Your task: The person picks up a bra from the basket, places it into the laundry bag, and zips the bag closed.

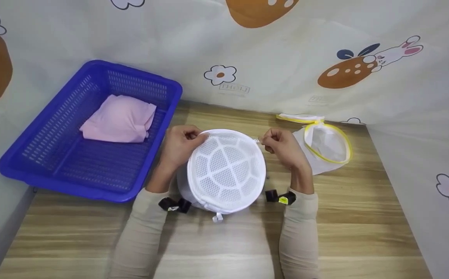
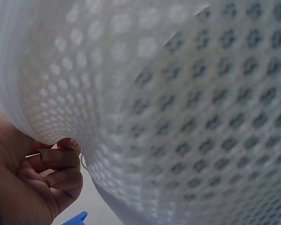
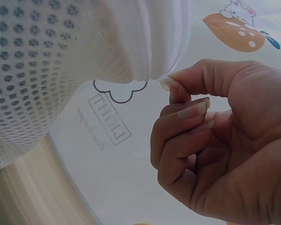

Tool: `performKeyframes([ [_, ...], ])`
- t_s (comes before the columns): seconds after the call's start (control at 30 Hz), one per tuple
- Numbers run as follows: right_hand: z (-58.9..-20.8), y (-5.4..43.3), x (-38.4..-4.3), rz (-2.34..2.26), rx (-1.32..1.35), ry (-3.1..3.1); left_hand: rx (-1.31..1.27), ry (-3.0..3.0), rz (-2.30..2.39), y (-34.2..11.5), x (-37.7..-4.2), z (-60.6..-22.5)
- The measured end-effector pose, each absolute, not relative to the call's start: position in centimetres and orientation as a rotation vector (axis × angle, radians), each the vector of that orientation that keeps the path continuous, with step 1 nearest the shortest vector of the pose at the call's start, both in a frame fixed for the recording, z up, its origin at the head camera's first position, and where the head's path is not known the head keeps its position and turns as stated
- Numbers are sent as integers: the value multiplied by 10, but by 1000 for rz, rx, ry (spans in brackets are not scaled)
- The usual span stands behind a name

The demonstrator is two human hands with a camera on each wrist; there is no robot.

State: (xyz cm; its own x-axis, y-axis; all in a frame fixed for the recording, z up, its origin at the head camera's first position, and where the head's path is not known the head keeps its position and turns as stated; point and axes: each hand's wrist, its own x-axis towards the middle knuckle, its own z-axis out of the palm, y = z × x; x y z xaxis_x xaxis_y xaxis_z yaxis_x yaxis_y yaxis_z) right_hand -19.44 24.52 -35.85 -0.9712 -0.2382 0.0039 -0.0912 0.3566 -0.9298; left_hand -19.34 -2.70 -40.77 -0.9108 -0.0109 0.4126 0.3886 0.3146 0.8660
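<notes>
A white round mesh laundry bag [image 1: 228, 172] stands in the middle of the table, its ribbed lid facing up. My left hand [image 1: 180, 145] pinches the bag's rim at the upper left; in the left wrist view the mesh bulges over the fingertips [image 2: 68, 143]. At the rim's upper right, the thumb and forefinger of my right hand [image 1: 284, 147] grip a small white zipper pull [image 1: 256, 141]. The right wrist view shows that pinch close against the zipped edge [image 3: 152, 56], with the other fingers curled. A small white tab [image 1: 217, 217] hangs at the near side.
On the left, a blue plastic basket [image 1: 11, 164] holds a folded pink garment [image 1: 120, 118]. Another white mesh bag with a yellow zipper [image 1: 346, 145] lies unzipped at the back right. Patterned sheeting [image 1: 278, 50] encloses the wooden table [image 1: 348, 224] at the back and sides.
</notes>
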Motion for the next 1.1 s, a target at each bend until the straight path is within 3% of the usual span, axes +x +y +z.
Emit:
performKeyframes([
  [0.7, -358, 247, -194, -1694, -322, 2472, -269, -2221, -1623, -26, -194, -409],
  [1.1, -383, 261, -210, -1749, -311, 2434, -214, -2193, -1627, -27, -195, -409],
])
